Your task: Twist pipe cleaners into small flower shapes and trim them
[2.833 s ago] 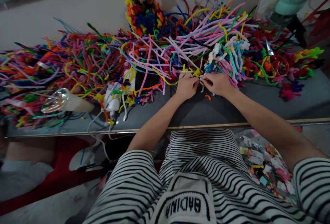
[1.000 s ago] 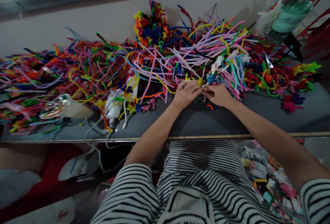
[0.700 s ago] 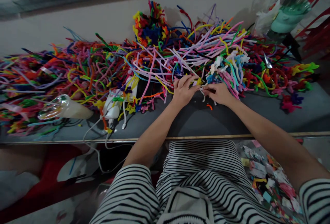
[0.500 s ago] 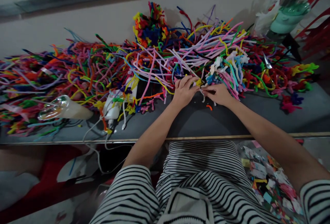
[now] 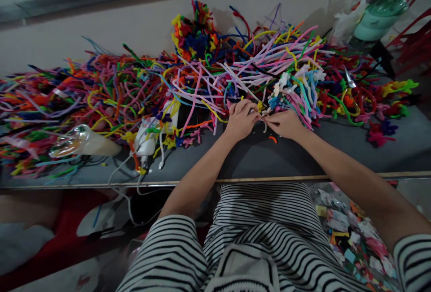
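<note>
My left hand (image 5: 242, 119) and my right hand (image 5: 283, 123) meet fingertip to fingertip just above the table, near the front of the heap. Both are closed in a pinch on a white pipe cleaner (image 5: 264, 127), whose curved end hangs down between them. The rest of it is hidden by my fingers. Behind the hands lie long pink and lilac pipe cleaners (image 5: 262, 65). A bundle of white, blue and pink shaped pipe cleaners (image 5: 296, 88) lies just beyond my right hand. A short orange piece (image 5: 273, 139) rests on the table below the hands.
A mixed pile of pipe cleaners (image 5: 111, 81) covers the table's back and left. A clear plastic cup (image 5: 101, 143) lies on its side by a white power strip (image 5: 147, 137) with cables. Scissors (image 5: 350, 81) lie at right; a green container (image 5: 380, 20) stands behind. Scraps (image 5: 357, 233) fill the floor.
My hands stay in nearly the same place, with the fingertips shifted slightly. The hanging white end has turned and now curves more. The view has moved a little.
</note>
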### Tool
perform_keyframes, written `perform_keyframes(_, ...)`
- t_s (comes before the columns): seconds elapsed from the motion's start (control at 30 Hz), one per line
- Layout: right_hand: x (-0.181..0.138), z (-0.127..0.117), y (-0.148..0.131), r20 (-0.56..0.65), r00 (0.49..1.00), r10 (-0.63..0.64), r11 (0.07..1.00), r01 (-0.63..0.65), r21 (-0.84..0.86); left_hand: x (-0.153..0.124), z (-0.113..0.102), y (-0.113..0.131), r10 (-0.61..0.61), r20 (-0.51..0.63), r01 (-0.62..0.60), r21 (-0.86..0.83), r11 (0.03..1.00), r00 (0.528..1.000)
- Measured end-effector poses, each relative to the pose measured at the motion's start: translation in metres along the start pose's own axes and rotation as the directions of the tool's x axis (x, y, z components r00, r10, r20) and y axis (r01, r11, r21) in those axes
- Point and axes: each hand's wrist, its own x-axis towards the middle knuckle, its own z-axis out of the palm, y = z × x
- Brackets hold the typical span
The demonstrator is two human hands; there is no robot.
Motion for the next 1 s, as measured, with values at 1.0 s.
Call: perform_keyframes(1.0, 0.002, 0.015, -0.014, -0.316, 0.946, 0.077, 0.997, -0.080, 0.003, 0.000, 0.010, 0.019, -0.308, -0.189, 0.303, -0.057, 0.951, 0.932)
